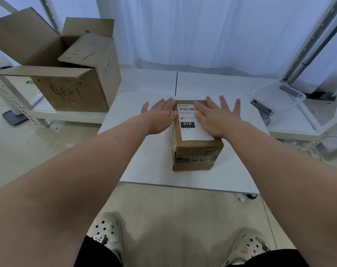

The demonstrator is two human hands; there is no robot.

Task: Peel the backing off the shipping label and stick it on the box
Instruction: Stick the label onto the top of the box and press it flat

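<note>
A small brown cardboard box (194, 153) stands on the white table (148, 155), taped across its front. A white shipping label (188, 130) with a barcode and a black "010" patch lies flat on the box's top. My left hand (160, 116) lies flat with straight fingers along the label's left edge and the box's left side. My right hand (215, 116) presses flat on the right part of the label, fingers spread, covering that side. No backing sheet shows in the head view.
A large open cardboard box (67, 74) with handwriting sits on a low shelf at the left. A clear plastic tub (279, 99) and cables lie at the right. Metal rack posts (308, 45) rise at the right; white curtains hang behind.
</note>
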